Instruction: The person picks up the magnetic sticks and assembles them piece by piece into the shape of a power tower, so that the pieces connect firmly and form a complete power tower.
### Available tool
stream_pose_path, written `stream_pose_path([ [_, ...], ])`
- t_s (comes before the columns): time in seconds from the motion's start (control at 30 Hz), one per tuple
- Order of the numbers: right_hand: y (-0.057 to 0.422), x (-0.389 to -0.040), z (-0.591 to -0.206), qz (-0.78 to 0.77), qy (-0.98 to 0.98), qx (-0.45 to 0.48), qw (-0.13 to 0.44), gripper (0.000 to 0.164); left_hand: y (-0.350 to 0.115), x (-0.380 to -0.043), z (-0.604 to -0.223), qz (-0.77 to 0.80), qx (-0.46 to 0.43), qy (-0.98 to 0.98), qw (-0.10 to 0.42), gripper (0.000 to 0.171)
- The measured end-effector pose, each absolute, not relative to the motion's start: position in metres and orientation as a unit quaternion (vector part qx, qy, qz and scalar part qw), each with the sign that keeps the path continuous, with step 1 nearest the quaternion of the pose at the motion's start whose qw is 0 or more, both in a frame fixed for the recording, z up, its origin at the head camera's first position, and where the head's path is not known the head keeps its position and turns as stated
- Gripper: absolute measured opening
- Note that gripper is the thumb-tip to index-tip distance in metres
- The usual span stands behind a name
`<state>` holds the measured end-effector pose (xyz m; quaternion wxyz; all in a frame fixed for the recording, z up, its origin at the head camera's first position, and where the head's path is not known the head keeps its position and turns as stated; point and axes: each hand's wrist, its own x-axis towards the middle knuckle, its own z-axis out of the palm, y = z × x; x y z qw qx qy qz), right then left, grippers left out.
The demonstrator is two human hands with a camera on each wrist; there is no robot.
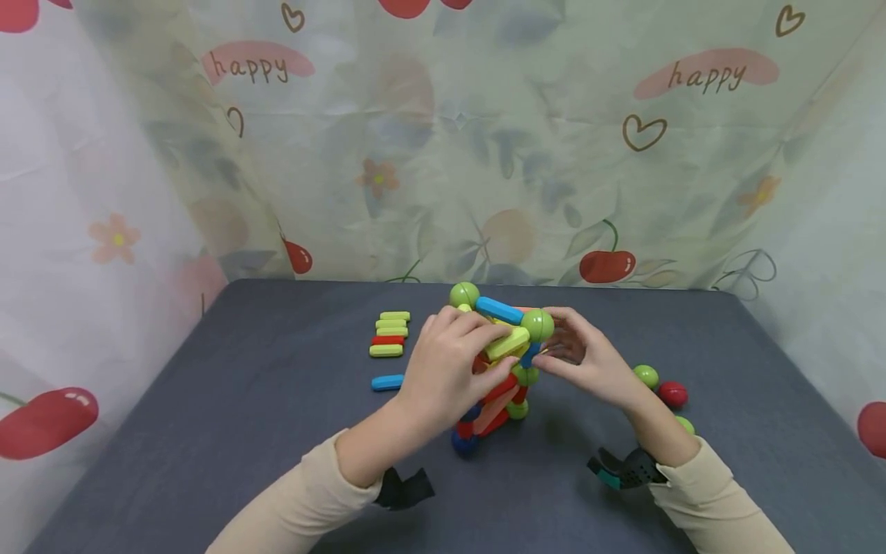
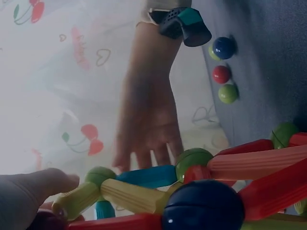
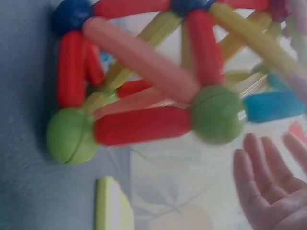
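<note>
Magnetic rods and balls form a tall lattice tower standing on the table, with red rods (image 3: pixel 144 125), a salmon rod (image 3: pixel 139 55) and blue balls (image 2: pixel 204 206) in its lower part. My left hand (image 1: pixel 446 362) grips a yellow rod (image 1: pixel 508 344) near the top, its thumb lying along it in the left wrist view. That rod meets a green ball (image 1: pixel 537 325) at the upper corner, where a blue rod (image 1: pixel 500 310) also joins. My right hand (image 1: pixel 588 358) is beside this corner with fingers relaxed and apart, fingertips close to the ball and another blue rod (image 3: pixel 274 106).
Left of the tower lie several yellow rods (image 1: pixel 386 351), a red rod (image 1: pixel 388 340) and a blue rod (image 1: pixel 388 382). Loose balls, including a red ball (image 1: pixel 673 395) and a blue ball (image 2: pixel 224 48), lie by the right forearm. A patterned curtain (image 1: pixel 457 154) hangs behind the dark table (image 1: pixel 242 431).
</note>
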<state>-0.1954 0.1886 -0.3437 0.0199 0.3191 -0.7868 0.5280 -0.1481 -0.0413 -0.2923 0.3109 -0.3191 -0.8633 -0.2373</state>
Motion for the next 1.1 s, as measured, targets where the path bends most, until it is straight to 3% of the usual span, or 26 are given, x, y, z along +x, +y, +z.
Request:
stream_pose_path([
  [0.23, 0.186, -0.189, -0.333, 0.55, -0.761, 0.333, 0.082, 0.042, -0.063, -0.148, -0.289, -0.315, -0.37, -0.848, 0.213, 0.046],
  [0.5, 0.186, -0.191, -0.334, 0.557, -0.762, 0.322, 0.07, 0.037, -0.096, -0.148, -0.294, -0.376, -0.349, -0.845, 0.149, 0.047],
  [1.1, 0.185, -0.187, -0.332, 0.565, -0.761, 0.308, 0.081, 0.037, -0.096, -0.149, -0.304, -0.44, -0.323, -0.829, 0.123, 0.044],
])
